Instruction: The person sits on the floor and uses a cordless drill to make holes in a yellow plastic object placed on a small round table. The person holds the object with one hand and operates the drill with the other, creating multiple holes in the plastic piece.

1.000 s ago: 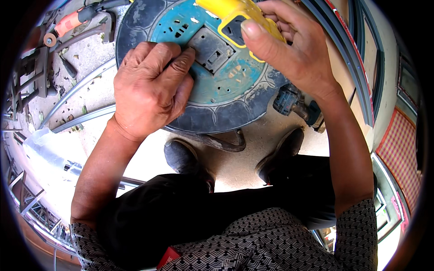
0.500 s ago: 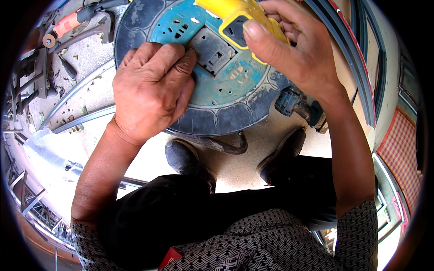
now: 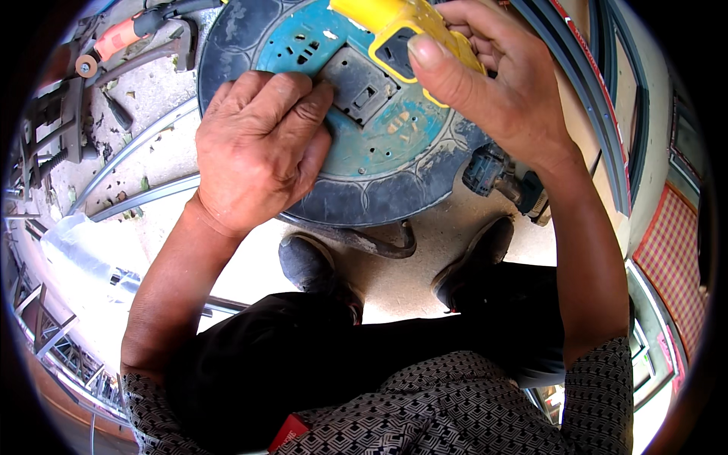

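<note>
Gripping the yellow tool (image 3: 413,21), the right hand (image 3: 504,87) sets thumb on one side, fingers curled round the other, over the round blue-and-black stand (image 3: 406,140)! Across from it, the left hand (image 3: 262,148) bunches its fingers on the stand; whether they pinch anything, I can't tell. Grey panel (image 3: 362,89) just right of those fingers, dark drill (image 3: 493,173) below the right wrist!

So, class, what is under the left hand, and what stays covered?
Beneath the left hand is a round top, black at the rim and blue-green further in. Anything directly below the palm is covered.
</note>
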`<state>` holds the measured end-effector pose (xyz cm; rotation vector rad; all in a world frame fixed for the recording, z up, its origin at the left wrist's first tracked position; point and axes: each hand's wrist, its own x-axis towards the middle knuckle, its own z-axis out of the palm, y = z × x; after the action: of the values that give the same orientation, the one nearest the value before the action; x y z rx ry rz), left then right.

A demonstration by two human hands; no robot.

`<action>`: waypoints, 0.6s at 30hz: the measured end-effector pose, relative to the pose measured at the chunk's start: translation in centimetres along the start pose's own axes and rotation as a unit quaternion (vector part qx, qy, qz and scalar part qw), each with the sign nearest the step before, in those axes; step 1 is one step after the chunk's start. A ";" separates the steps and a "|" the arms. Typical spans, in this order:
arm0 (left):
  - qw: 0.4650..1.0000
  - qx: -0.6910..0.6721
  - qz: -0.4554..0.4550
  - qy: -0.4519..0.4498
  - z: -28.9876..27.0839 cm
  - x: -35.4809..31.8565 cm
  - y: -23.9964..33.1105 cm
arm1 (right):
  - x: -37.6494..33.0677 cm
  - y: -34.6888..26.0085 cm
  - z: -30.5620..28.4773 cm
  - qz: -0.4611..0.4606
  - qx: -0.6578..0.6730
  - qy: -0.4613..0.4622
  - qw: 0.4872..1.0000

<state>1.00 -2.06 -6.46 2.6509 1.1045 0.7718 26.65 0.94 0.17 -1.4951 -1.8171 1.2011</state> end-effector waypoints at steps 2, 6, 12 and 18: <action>1.000 -0.001 -0.005 0.007 0.1 0.0 0.1 | 0.0 0.2 -0.6 -0.009 0.001 -0.023 1.000; 1.000 -0.001 -0.004 -0.001 0.1 0.1 0.0 | 0.0 1.6 -0.8 -0.011 0.044 -0.026 0.999; 1.000 -0.002 -0.008 -0.012 0.0 0.3 0.1 | 0.4 3.8 -0.4 -0.006 0.083 -0.018 0.996; 0.998 -0.045 -0.017 -0.050 0.0 0.7 0.2 | 0.3 3.7 -0.5 -0.001 0.078 -0.019 0.997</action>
<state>1.55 -1.71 -6.09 2.5592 1.0615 0.6599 28.89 1.43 -2.76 -1.3918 -1.7051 1.3471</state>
